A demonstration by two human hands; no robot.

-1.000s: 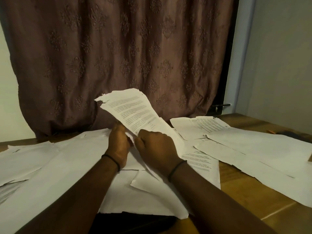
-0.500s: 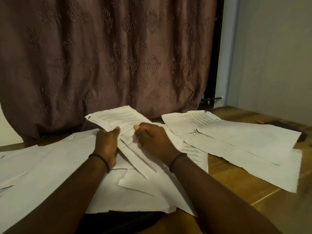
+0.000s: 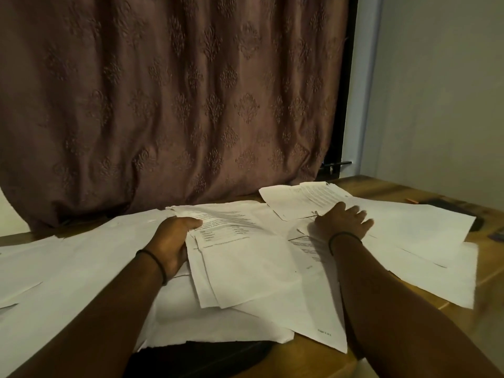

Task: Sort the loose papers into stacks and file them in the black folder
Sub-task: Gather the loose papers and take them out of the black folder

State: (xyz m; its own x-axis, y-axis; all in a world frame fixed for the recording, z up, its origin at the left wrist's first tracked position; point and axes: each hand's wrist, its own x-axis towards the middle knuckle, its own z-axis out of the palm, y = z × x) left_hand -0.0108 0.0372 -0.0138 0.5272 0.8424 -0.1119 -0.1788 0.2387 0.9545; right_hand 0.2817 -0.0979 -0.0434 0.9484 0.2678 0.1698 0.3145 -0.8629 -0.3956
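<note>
Loose white printed papers cover the wooden table (image 3: pixel 463 296). My left hand (image 3: pixel 174 241) grips the left edge of a small stack of printed sheets (image 3: pixel 245 263) lying in the middle, thumb on top. My right hand (image 3: pixel 341 222) lies flat with fingers spread on the papers at the right (image 3: pixel 409 230), touching a printed sheet (image 3: pixel 308 197) further back. A black thing (image 3: pixel 196 356), perhaps the folder, shows under the papers at the near edge, mostly hidden.
A brown patterned curtain (image 3: pixel 177 105) hangs right behind the table. More sheets (image 3: pixel 54 268) spread over the left side. A dark object (image 3: pixel 450 205) and a small orange item (image 3: pixel 410 200) lie at the far right. A pale wall stands on the right.
The sheets I held raised in both hands have come down flat onto the pile. My right hand let go and moved right onto the other papers. My left hand kept hold.
</note>
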